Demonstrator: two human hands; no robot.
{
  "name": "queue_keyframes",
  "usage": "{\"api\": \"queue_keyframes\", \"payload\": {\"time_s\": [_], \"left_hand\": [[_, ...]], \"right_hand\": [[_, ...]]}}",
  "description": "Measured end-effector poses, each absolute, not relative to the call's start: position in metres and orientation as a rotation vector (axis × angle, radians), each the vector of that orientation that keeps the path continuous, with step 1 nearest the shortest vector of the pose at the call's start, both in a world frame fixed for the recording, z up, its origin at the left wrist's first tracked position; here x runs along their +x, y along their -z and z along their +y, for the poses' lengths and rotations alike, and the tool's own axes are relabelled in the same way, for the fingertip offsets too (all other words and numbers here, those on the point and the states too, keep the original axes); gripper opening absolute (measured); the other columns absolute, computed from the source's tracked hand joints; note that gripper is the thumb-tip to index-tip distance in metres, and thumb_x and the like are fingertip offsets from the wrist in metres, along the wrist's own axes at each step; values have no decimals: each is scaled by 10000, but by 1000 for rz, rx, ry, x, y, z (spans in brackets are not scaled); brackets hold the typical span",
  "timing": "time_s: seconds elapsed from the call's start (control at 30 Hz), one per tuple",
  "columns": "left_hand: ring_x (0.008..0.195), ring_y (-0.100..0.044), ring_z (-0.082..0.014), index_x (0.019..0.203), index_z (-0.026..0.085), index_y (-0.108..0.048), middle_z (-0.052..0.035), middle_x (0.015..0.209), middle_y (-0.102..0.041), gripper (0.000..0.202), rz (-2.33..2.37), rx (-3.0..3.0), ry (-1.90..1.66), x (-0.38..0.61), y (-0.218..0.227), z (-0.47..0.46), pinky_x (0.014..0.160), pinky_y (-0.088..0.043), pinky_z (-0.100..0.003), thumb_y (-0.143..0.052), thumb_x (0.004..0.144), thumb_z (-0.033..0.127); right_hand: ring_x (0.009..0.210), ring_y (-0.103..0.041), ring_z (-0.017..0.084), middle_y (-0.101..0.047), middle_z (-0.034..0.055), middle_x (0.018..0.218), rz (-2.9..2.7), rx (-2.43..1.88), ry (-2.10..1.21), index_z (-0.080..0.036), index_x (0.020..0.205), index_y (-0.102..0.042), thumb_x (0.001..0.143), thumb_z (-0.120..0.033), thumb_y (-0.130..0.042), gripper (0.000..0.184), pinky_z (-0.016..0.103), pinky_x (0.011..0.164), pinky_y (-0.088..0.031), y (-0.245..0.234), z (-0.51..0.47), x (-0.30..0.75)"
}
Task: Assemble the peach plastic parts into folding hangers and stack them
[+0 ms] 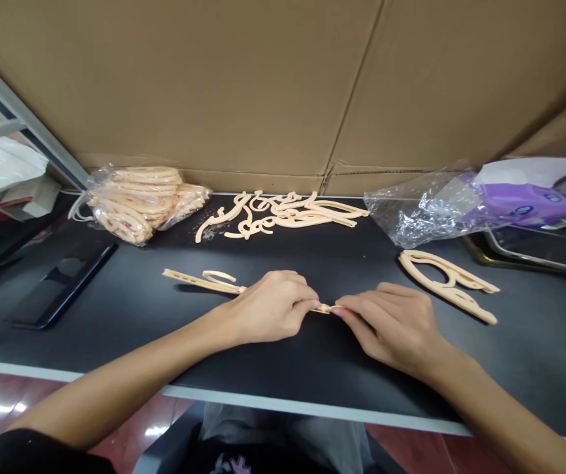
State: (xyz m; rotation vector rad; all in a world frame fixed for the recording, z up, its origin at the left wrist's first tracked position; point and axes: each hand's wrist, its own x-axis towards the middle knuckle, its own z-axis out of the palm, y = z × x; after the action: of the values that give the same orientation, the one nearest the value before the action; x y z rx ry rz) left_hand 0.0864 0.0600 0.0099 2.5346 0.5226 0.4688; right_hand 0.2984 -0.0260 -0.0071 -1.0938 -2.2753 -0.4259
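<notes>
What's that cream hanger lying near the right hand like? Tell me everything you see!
The cream hanger looks like smooth plastic. Its two long arms meet at their left end and spread toward the right, with a curved hook between them. It lies on the black table; the right hand is nearby but not touching it.

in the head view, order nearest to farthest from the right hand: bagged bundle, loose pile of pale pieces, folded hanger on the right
1. Folded hanger: just beyond the right hand, to its right.
2. Loose pile: middle, toward the back.
3. Bagged bundle: back left.
</notes>
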Motion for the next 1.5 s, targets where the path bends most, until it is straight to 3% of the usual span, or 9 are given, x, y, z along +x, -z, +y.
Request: {"api": "queue_keyframes", "payload": {"time_s": [0.23, 0.5, 0.77, 0.97, 1.17, 1.5], "left_hand": [[629, -573, -146, 673, 139, -699, -27, 625, -627, 332, 491, 2641, -645, 89, 2, 51, 634, -453, -270, -494, 934, 125], [660, -601, -151, 716, 126, -719, -46, 680, -662, 320, 450, 2666, -738, 86, 6, 52, 668, -468, -274, -484, 933, 109], [832, -643, -162, 934, 144, -729, -50, 884, -716, 250, 633, 2505, -592, 86, -2, 50, 787, -477, -270, -486, 974, 191], [898, -657, -183, 976, 194, -730, -39, 936, -736, 291, 688, 2435, -227, 85, -25, 52, 798, -443, -289, -450, 990, 273], [716, -636, -139, 923, 212, -739, 7, 806, -734, 276, 775, 2237, 59, 85, -44, 60, 664, -391, -249, -504, 954, 352], [631, -619, -108, 950, 167, -752, -13, 830, -744, 262, 803, 1864, 89, 89, -37, 68, 638, -447, -212, -566, 896, 344]], "right_hand": [[530, -632, 113, -744, -7, 692, -2279, -967, 649, -189, 879, -638, 891, -115, -665, 79, 308, 567, -414, 3, -30, 297], [508, -609, 100, -707, -9, 649, -2206, -1033, 447, -142, 858, -638, 889, -79, -654, 73, 290, 559, -402, 8, -28, 295], [527, -609, 111, -721, 12, 675, -2246, -1017, 548, -125, 842, -640, 854, -77, -700, 78, 302, 569, -405, 5, -25, 297], [536, -622, 119, -731, 19, 694, -2228, -926, 726, -120, 896, -642, 827, -86, -735, 121, 302, 580, -430, 3, -27, 297], [585, -657, 136, -742, 33, 706, -2198, -874, 791, -118, 936, -644, 815, -92, -748, 162, 301, 605, -462, 2, -29, 293], [572, -638, 131, -757, 51, 709, -2215, -845, 846, -85, 963, -661, 771, -90, -793, 234, 308, 604, -460, 2, -30, 296]]}}
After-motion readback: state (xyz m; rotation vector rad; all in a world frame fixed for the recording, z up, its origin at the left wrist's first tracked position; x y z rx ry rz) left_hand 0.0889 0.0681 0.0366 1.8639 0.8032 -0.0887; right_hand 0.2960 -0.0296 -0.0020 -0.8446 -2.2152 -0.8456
